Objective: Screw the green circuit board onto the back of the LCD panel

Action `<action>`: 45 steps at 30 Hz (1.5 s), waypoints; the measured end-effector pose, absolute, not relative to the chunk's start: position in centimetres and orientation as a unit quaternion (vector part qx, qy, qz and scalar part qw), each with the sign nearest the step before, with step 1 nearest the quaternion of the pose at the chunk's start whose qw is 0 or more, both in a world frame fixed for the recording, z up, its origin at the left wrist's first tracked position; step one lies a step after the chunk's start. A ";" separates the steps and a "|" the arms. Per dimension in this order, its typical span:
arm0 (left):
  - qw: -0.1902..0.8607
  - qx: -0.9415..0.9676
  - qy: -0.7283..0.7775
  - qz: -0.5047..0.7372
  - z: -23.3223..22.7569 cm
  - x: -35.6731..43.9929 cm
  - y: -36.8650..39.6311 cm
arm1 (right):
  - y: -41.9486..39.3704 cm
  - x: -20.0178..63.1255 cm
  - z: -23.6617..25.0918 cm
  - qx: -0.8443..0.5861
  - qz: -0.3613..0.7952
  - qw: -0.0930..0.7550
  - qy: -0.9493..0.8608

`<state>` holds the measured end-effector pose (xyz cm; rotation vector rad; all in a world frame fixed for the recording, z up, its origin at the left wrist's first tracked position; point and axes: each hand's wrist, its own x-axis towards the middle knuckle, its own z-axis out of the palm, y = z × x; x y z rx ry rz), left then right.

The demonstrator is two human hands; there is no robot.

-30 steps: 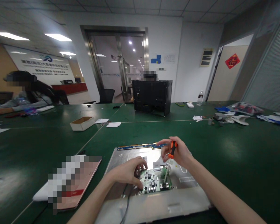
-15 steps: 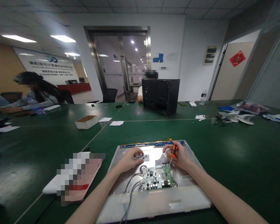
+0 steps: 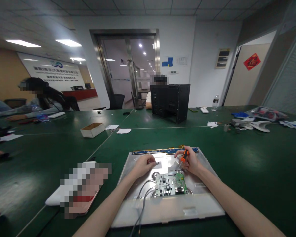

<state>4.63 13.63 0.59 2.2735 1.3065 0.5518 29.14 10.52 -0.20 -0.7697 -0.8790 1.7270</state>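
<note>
Gripping screwdriver [image 3: 184,156] in right hand [image 3: 191,162] above circuit board [image 3: 171,185]

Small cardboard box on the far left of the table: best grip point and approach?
Grip the small cardboard box across its two long walls, coming from above. It is low, sits open side up and stands clear of the paper slips beside it, so a top-down pinch has room. Probably light; its inside is too small to make out.

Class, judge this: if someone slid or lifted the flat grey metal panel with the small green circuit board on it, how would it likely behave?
The flat grey metal panel looks stiff and broad, so it would probably slide flat on the green table rather than tip. Lifting it likely needs both hands. The small green circuit board and grey cables look fragile and could snag.
</note>
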 end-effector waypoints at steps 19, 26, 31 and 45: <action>0.328 0.818 0.420 0.218 1.4 4.1 11.1 | 10.2 26.5 1.5 -0.309 0.683 0.589 -0.302; 0.346 0.817 0.408 0.217 1.0 4.1 10.9 | 11.4 23.8 3.1 -0.330 0.655 0.616 -0.288; 0.372 0.821 0.386 0.197 1.2 4.0 10.8 | 10.2 24.5 2.9 -0.348 0.611 0.651 -0.286; 0.367 0.828 0.384 0.180 1.5 4.0 11.0 | 9.9 25.0 1.3 -0.445 0.509 0.657 -0.335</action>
